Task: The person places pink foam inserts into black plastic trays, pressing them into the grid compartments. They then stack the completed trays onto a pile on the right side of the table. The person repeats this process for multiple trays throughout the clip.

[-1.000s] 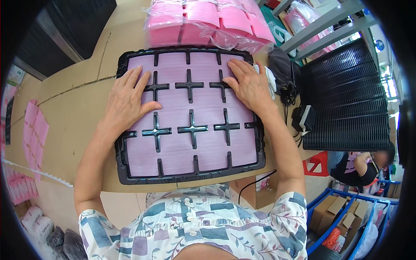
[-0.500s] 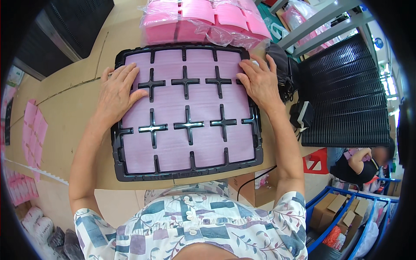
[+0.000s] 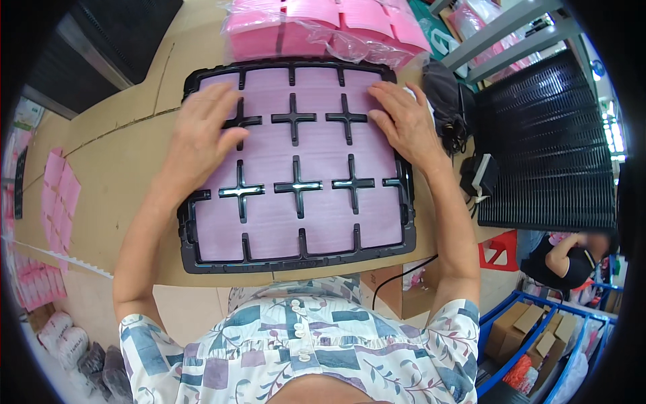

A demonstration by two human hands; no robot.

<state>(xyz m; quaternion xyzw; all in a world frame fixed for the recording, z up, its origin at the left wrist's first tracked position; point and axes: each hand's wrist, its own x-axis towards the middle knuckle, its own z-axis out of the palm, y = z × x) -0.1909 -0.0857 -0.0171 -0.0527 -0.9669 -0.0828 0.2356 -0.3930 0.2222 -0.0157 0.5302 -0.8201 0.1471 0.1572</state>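
A black plastic tray (image 3: pixel 299 266) with raised cross-shaped dividers lies flat on the table before me. Pale purple foam (image 3: pixel 272 209) fills the spaces between its dividers; whether it is one sheet or several pieces I cannot tell. My left hand (image 3: pixel 200 138) hovers or rests over the tray's upper left part, fingers stretched out and slightly blurred, covering part of a divider. On the upper right, my right hand (image 3: pixel 410 128) has its fingers spread over the foam's edge and the tray's rim. Neither hand grips anything.
Pink foam pieces in clear plastic (image 3: pixel 323 30) sit just beyond the tray. Stacked black trays (image 3: pixel 548 148) stand at the right, beside a black adapter (image 3: pixel 479 176) with cables. A cut pink sheet (image 3: pixel 59 198) lies at the left. A person (image 3: pixel 562 259) is farther right.
My left hand has moved inward from the tray's left rim over the foam. My right hand's fingers have shifted slightly at the upper right. The view has tilted a little.
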